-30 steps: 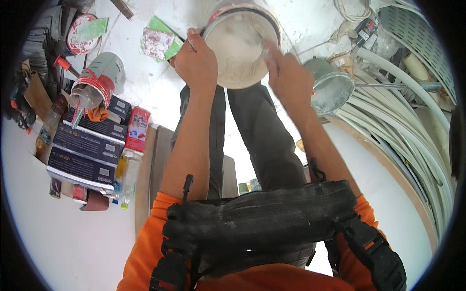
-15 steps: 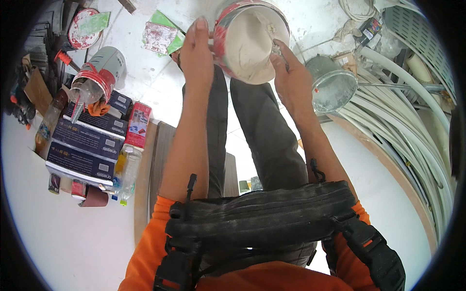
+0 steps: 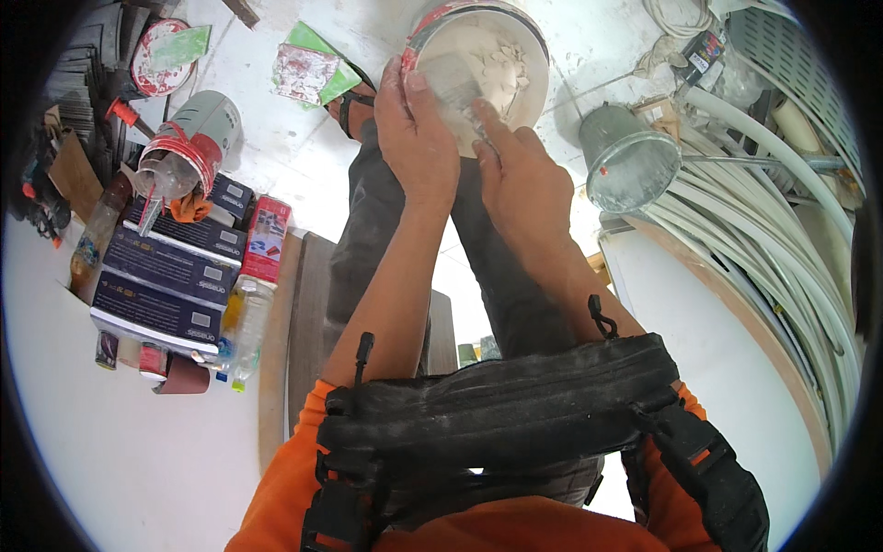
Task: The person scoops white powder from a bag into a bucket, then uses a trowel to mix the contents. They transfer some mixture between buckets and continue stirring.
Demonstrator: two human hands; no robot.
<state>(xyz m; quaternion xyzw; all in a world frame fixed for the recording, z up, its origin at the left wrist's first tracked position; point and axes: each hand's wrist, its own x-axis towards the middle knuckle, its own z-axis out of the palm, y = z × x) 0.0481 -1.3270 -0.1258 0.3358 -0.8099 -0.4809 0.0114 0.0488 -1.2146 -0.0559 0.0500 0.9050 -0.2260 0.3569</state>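
Note:
A round bucket with a red-smeared rim stands on the floor at the top middle, near my feet. Pale beige paste or powder fills its inside, lumpy at the far right. My left hand is closed on the bucket's near left rim, thumb on the inner side. In my right hand is a scraper whose flat grey blade is over the paste, blurred by motion. The fingers hide its handle. Both hands are close together at the near side of the bucket.
At left, a grey-and-red bucket lies tilted on stacked dark boxes beside plastic bottles. Green-and-white scraps lie on the floor. A dusty grey bucket and coiled pale tubing are at right.
My left hand has moved right and toward me along the bucket. My right hand has moved left and nearer me, and the grey blade now shows. The bucket looks less tilted.

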